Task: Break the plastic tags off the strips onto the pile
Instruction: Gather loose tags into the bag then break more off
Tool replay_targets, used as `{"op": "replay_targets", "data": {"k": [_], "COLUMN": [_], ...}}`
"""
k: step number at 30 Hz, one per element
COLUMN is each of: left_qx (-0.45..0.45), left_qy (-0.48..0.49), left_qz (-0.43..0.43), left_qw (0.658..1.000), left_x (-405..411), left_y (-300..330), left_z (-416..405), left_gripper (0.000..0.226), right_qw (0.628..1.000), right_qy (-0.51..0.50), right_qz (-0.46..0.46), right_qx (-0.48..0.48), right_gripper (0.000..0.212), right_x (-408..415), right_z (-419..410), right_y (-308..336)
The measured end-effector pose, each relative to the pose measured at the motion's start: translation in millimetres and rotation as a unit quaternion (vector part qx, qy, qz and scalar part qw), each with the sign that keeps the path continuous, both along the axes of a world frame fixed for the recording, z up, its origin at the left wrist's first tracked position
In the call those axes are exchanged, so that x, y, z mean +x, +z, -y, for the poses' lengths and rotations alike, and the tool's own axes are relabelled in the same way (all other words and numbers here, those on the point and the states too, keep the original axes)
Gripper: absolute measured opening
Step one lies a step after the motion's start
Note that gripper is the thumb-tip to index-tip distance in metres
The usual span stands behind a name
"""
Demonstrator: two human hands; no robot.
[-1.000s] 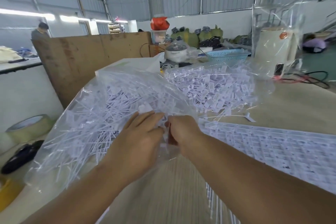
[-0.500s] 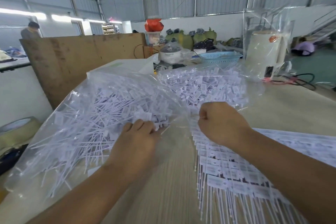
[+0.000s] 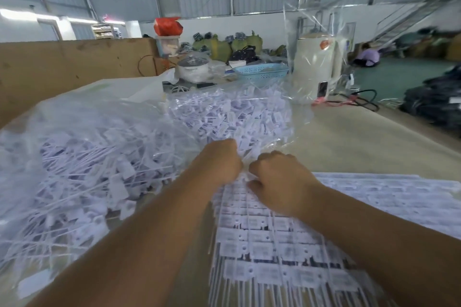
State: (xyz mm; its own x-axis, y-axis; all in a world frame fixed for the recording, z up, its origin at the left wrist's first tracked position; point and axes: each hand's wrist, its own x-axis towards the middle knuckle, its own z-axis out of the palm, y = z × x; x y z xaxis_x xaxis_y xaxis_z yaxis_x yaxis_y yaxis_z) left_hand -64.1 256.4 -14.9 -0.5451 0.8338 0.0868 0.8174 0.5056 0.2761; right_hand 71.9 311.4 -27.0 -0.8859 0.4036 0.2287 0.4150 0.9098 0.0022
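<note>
Left hand [image 3: 219,162] and right hand [image 3: 279,179], curled, side by side on strips [image 3: 262,232] beside tag pile [image 3: 99,169].

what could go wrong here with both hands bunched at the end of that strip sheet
Broken white plastic tags could miss the loose tag pile and scatter onto the bare beige tabletop. The left hand and right hand grip the white tag strip sheet close together, so a hard twist might tear several rows. The clear plastic bag could get snagged.
</note>
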Motion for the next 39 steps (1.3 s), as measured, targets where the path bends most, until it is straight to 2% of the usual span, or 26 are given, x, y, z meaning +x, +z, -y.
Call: {"op": "replay_targets", "data": {"k": [3, 5, 9, 13, 15, 19, 22, 24, 25, 28, 30, 32, 34, 36, 39], "left_qx": [-0.040, -0.047, -0.096, -0.089, -0.079, -0.037, 0.014, 0.031, 0.035, 0.039, 0.051, 0.084, 0.139, 0.175, 0.145], "left_qy": [0.010, 0.035, 0.056, 0.062, 0.060, 0.066, 0.081, 0.080, 0.079, 0.078, 0.079, 0.088, 0.088, 0.062, 0.018], "left_qz": [0.073, 0.105, 0.064, 0.027, 0.032, 0.039, 0.023, 0.013, 0.014, 0.028, 0.029, -0.001, -0.037, -0.059, -0.075], "left_qw": [0.996, 0.993, 0.992, 0.994, 0.995, 0.996, 0.996, 0.996, 0.996, 0.996, 0.995, 0.993, 0.986, 0.981, 0.986], "left_x": [-10.1, -13.1, -12.3, -12.9, -13.9, -15.0, -13.0, -10.7, -9.5, -9.3, -10.8, -10.4, -6.7, 0.3, 7.1], "left_y": [-1.0, -1.0, -1.8, 0.1, 5.4, 19.3, 26.5, 27.2, 26.6, 20.2, 13.8, 8.7, 5.7, 3.9, 3.1], "left_z": [-19.9, -28.2, -37.6, -38.5, -34.6, -18.6, -4.3, 5.2, 10.2, 26.1, 35.6, 43.6, 48.6, 49.6, 43.5], "left_gripper": [0.025, 0.022, 0.016, 0.018, 0.009, 0.013, 0.013, 0.014, 0.015, 0.023, 0.033, 0.039, 0.039, 0.037, 0.027], "right_qw": [0.998, 0.993, 0.981, 0.976, 0.963, 0.925, 0.905, 0.905, 0.920, 0.979, 0.986, 0.982, 0.962, 0.920, 0.832], "right_qy": [0.020, 0.030, 0.070, 0.090, 0.091, 0.073, 0.042, 0.032, 0.034, 0.049, 0.030, -0.007, -0.026, -0.034, -0.059], "right_qz": [-0.033, -0.047, -0.091, -0.117, -0.145, -0.175, -0.198, -0.233, -0.239, -0.176, -0.153, -0.155, -0.182, -0.212, -0.250], "right_qx": [-0.058, -0.105, -0.158, -0.158, -0.206, -0.330, -0.374, -0.355, -0.307, -0.091, -0.066, -0.111, -0.204, -0.327, -0.492], "right_gripper": [0.018, 0.032, 0.046, 0.049, 0.048, 0.036, 0.022, 0.018, 0.017, 0.018, 0.017, 0.016, 0.018, 0.021, 0.018], "right_x": [7.4, 7.0, 4.7, 5.7, 5.0, 2.8, 1.3, -0.4, -0.5, 0.2, -0.3, -1.7, -4.3, -8.3, -17.0], "right_z": [-7.6, -12.4, -12.4, -10.7, -11.2, -13.6, -16.5, -14.6, -14.2, -10.5, -8.7, -9.2, -9.6, -8.7, -10.4], "right_y": [0.0, -3.2, -11.4, -15.3, -14.6, -9.5, -9.7, -8.5, -8.0, -6.7, -3.9, -0.5, 3.9, 10.4, 19.8]}}
